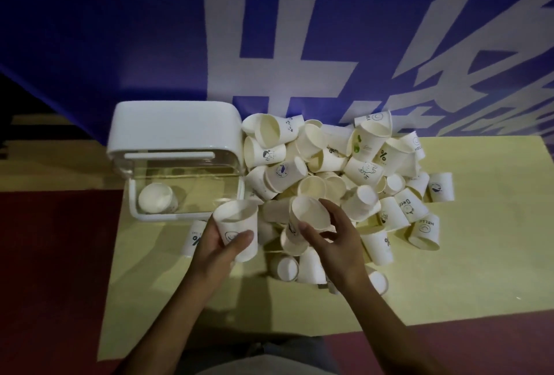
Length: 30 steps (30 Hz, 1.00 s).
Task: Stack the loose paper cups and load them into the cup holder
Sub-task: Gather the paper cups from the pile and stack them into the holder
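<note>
A heap of loose white paper cups (344,164) covers the middle and right of the yellow table. My left hand (220,244) grips an upright cup (236,221) just in front of the cup holder. My right hand (332,233) pinches the rim of a second cup (308,212), tilted with its mouth toward me, at the near edge of the heap. The white cup holder (174,131) stands at the left with its clear drawer (186,185) open. One cup (157,197) lies on its side inside the drawer.
The yellow table (209,299) has bare surface in front of my arms and at the far right. A few cups lie near its front, one (193,238) partly under my left hand. A blue banner (120,29) with white characters hangs behind.
</note>
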Tool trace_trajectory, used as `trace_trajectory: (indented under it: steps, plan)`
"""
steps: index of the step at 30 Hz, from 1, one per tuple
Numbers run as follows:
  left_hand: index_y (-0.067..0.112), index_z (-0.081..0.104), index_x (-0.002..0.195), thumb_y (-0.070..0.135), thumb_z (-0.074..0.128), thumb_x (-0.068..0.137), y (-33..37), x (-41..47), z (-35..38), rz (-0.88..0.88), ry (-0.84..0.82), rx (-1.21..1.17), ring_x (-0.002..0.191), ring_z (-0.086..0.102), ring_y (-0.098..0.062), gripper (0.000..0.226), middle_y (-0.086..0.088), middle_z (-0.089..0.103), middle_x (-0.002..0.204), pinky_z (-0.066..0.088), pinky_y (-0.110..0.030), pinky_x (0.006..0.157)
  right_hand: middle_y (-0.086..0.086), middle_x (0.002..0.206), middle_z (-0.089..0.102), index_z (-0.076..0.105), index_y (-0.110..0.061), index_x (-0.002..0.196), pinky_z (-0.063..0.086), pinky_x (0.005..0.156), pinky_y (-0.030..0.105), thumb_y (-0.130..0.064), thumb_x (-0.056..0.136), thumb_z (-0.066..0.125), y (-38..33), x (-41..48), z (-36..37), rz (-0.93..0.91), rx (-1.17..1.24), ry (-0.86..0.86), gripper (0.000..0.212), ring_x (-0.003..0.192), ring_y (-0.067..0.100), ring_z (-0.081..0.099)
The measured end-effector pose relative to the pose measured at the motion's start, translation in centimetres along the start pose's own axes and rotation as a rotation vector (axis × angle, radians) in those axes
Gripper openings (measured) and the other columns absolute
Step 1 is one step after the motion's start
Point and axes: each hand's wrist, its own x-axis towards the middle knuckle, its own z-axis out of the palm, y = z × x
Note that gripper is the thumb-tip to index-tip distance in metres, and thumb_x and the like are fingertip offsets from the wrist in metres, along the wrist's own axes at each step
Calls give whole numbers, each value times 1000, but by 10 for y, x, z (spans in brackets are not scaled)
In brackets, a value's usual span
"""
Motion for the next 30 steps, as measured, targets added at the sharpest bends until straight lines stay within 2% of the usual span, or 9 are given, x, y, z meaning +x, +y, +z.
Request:
trace_trajectory:
  steps: [3, 8, 11, 13, 15, 19, 22, 26, 30]
  plan:
    - [29, 58, 122, 37, 86, 59, 2, -1, -41, 41, -1, 103, 103, 69, -7, 70, 12, 73, 112, 56, -24, 79, -24, 122, 64, 61, -42, 127, 58, 83, 26, -40, 80, 86, -7, -6, 29, -1, -27, -6, 53, 112, 6, 62]
    - [44, 50, 128, 40, 69, 74, 3, -4, -106, 70, 58, 103, 105, 64, 7, 57, 25, 69, 115, 51, -12, 79, -31, 115, 64, 61, -42, 129, 58, 82, 28, -43, 80, 85, -20, -18, 87, -28, -34, -65, 55, 108, 3, 63]
    - [32, 52, 133, 52, 67, 74, 2, -7, -143, 73, 111, 31, 107, 66, 2, 63, 21, 70, 116, 51, -14, 82, -24, 123, 65, 59, -44, 129, 56, 81, 21, -58, 75, 83, -35, -26, 124, -57, -16, -103, 60, 111, 2, 63]
    - [21, 56, 130, 48, 70, 75, 3, -8, -167, 112, 148, 51, 106, 67, -7, 63, 8, 71, 118, 52, -18, 83, -24, 124, 64, 59, -47, 128, 55, 82, 23, -64, 73, 80, -43, -30, 150, -80, -40, -122, 61, 111, 2, 62]
    - [17, 58, 125, 45, 74, 73, 3, -6, -190, 141, 163, 83, 103, 67, -13, 61, -1, 70, 114, 53, -21, 81, -24, 122, 64, 59, -47, 126, 54, 83, 22, -56, 77, 84, -50, -31, 175, -100, -46, -135, 57, 112, 1, 61]
    - [25, 56, 117, 46, 74, 69, 1, 0, -222, 144, 198, 85, 97, 66, -10, 56, 3, 68, 110, 55, -23, 76, -30, 118, 62, 59, -43, 126, 55, 81, 26, -44, 80, 86, -63, -26, 220, -165, -83, -162, 54, 109, 3, 62]
    - [18, 57, 115, 53, 65, 77, 4, 2, -237, 153, 228, 40, 91, 66, -4, 52, 8, 71, 100, 53, -17, 72, -24, 122, 63, 59, -35, 128, 56, 87, 29, -47, 78, 87, -68, -16, 247, -213, -99, -154, 59, 110, 6, 62]
    - [12, 58, 117, 38, 70, 77, 5, 8, -252, 168, 230, -1, 93, 68, -3, 49, 6, 73, 103, 53, -16, 74, -16, 127, 61, 58, -26, 133, 56, 93, 35, -45, 77, 88, -65, 0, 274, -286, -174, -176, 67, 114, 6, 59]
    - [21, 55, 120, 38, 76, 70, 3, 13, -264, 155, 193, 25, 99, 65, -9, 56, 6, 69, 110, 54, -21, 78, -11, 130, 60, 56, -24, 135, 55, 95, 36, -43, 78, 88, -55, 16, 292, -342, -257, -241, 68, 116, 7, 57]
